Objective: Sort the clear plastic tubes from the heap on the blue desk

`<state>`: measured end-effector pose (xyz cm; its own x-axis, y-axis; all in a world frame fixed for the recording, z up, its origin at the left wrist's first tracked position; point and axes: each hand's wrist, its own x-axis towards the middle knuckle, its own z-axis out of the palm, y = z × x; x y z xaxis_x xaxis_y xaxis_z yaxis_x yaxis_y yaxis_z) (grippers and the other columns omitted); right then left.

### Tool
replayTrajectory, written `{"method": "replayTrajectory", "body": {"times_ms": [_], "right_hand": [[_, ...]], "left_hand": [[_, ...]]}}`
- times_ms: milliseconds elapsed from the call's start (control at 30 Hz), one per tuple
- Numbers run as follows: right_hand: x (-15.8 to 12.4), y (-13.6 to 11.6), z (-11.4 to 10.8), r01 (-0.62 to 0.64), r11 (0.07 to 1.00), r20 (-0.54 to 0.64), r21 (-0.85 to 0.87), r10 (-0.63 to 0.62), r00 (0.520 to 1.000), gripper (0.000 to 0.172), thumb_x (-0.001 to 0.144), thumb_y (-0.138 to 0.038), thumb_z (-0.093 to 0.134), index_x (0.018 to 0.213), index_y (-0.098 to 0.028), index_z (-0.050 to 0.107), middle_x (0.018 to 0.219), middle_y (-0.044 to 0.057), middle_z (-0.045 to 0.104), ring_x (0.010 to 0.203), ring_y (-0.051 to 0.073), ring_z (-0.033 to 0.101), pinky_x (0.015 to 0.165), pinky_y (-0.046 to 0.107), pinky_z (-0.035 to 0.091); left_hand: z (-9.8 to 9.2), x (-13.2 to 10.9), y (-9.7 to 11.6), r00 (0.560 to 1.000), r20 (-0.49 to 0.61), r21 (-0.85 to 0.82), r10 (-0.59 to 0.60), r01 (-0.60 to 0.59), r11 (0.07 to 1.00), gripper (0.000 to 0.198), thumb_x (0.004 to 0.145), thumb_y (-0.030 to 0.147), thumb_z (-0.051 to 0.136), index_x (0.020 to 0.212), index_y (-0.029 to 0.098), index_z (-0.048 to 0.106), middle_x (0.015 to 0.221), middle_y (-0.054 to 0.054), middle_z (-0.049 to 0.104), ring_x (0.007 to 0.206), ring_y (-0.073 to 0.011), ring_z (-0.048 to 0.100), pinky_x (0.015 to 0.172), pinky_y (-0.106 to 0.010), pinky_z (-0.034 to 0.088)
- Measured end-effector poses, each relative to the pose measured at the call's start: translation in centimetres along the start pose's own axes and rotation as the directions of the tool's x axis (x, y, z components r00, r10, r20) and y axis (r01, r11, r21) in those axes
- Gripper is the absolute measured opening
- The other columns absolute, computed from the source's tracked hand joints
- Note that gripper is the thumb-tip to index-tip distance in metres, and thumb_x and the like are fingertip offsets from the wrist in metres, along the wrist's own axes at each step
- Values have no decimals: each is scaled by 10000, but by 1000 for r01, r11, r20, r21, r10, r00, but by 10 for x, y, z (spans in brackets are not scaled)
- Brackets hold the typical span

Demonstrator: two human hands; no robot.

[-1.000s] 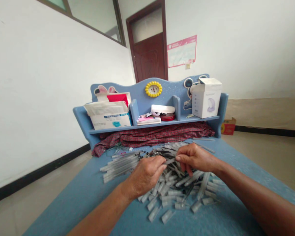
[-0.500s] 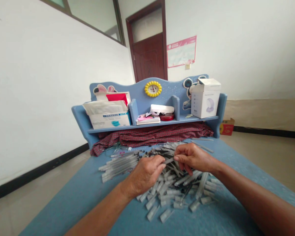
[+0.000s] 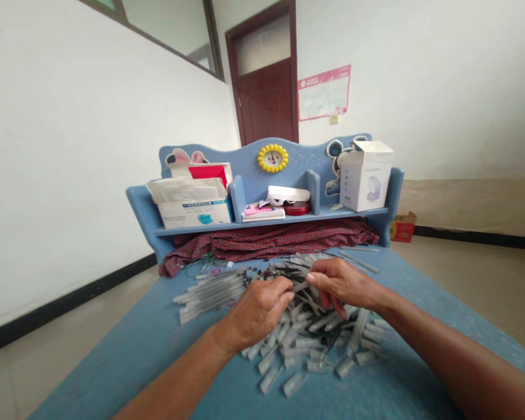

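Walls (image 3: 398, 76) of plain white frame a room where a person works bare-handed at a blue table (image 3: 122, 350). Along its far side stands a blue shelf unit (image 3: 245, 150), and beyond that a dark red door (image 3: 266, 102) rises. Red plaid cloth (image 3: 262, 242) lies bunched beneath the shelf, behind a loose heap of translucent and dark plastic parts (image 3: 295, 353), the short, cap-like ones scattered nearest the camera. To the left of the heap, long translucent tubes (image 3: 219, 294) with dark ends lie side by side. A mask box (image 3: 192, 216) occupies the unit's left compartment, a white carton (image 3: 365, 184) its right, and a pink-bordered poster (image 3: 324, 96) hangs on the wall above. The left hand (image 3: 260, 306) and the right hand (image 3: 341, 283) meet over the heap, a little apart from each other, the left pinching one end of a slim translucent piece (image 3: 300, 287), the right with thumb and curled fingers closed at the other. The piece slants slightly upward toward the right hand; its ends are hidden by the fingers. A yellow, flower-rimmed clock (image 3: 272, 158) is mounted mid-unit, above a round red tin (image 3: 296, 208).
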<state>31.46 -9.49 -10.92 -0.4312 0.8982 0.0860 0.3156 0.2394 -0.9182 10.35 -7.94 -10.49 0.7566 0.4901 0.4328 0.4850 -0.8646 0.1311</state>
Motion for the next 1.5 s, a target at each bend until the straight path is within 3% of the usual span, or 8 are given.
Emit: {"method": "replayTrajectory", "body": {"times_ms": [100,367,500,733,900,1000,1233,1500], "right_hand": [[0,0,1,-8,1000,-4,3,8,1000,385,811,-525,458,663,-169,440,443,-52,540,263,63,447,262,151,255],[4,8,1,-19,989,15,146,17,1000,293,707,-397,634,764,-164,466,511,-49,591,305,79,500,297,157,329],[2,6,1,-27,996,28,88,25,999,324,728,-451,606,816,-168,477,535,-49,602,308,83,510,288,157,305],[1,5,3,-57,998,33,39,56,998,363,779,-503,517,655,-172,437,457,-49,567,271,68,478,267,146,261],[1,6,3,-76,992,51,103,71,996,356,703,-493,615,682,-158,495,466,-46,578,293,79,498,279,152,294],[0,6,1,-87,989,92,119,77,993,350,681,-476,648,686,-155,508,470,-44,585,302,83,506,289,157,313],[-2,6,-2,-39,998,122,58,32,992,353,747,-478,581,659,-145,509,495,-32,598,335,77,534,320,150,303],[0,2,-5,-15,983,67,183,3,998,296,675,-342,686,768,-159,472,573,-27,627,403,96,578,354,150,331]], "left_hand": [[-1,0,1,1000,10,-7,-1,1,1000,159,887,202,383,879,162,537,714,-12,584,659,-127,563,600,-212,380],[0,-1,1,995,93,-22,-32,34,999,179,884,207,387,877,163,561,682,-2,573,622,-119,551,577,-206,367],[1,-1,0,996,82,-38,-36,39,999,182,887,216,378,861,168,552,668,1,567,615,-117,546,571,-201,364],[-4,1,4,987,134,-136,-93,111,984,181,870,208,386,838,170,560,657,4,587,599,-112,554,569,-194,370],[-9,3,6,898,386,-397,-212,369,840,213,852,229,365,772,152,547,668,4,636,469,-84,540,482,-173,383],[-11,4,5,857,468,-492,-218,457,741,192,834,248,380,805,141,536,666,-2,644,434,-80,531,440,-167,373],[-13,4,7,857,446,-494,-258,476,728,166,796,243,433,810,139,563,627,18,627,436,-78,516,430,-159,364],[-9,4,1,847,469,-571,-249,506,646,185,816,237,399,786,123,542,634,-9,635,391,-54,480,398,-143,328]]}}
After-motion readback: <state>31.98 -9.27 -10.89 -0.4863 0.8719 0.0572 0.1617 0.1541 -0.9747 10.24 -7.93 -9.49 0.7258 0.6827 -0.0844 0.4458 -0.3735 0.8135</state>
